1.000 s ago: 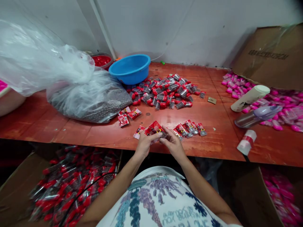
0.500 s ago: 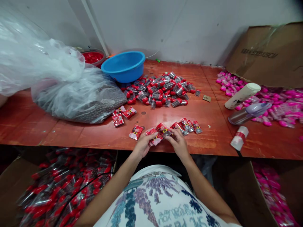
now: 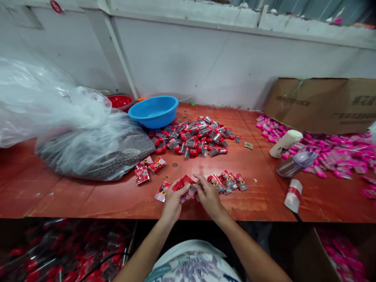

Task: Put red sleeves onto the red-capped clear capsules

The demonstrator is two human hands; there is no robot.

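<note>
My left hand point(image 3: 173, 201) is closed on small red printed packets point(image 3: 183, 183), its thumb lying across their front. My right hand point(image 3: 208, 197) meets the packets from the right, with thumb and bent fingers at their edge. Its fingers partly hide what lies between the hands. Beside my left hand, another red packet point(image 3: 162, 192) lies on the table. Several red packets with grey contents point(image 3: 226, 181) lie in a row to the right of my right hand. Farther left are 3 more packets point(image 3: 142, 175).
Behind my hands spreads a pile of red-capped clear containers point(image 3: 196, 137) with dark contents. A blue basin point(image 3: 154, 113) and a large clear bag point(image 3: 96, 152) stand left. On the right are a tumbler point(image 3: 295, 163), paper rolls point(image 3: 286, 143), pink pieces point(image 3: 331, 152) and a cardboard box point(image 3: 317, 103).
The view has tilted upward, showing more wall. My right hand's fingers have shifted over the packets' right edge, and the grey-filled packet seen there before is now mostly hidden.
</note>
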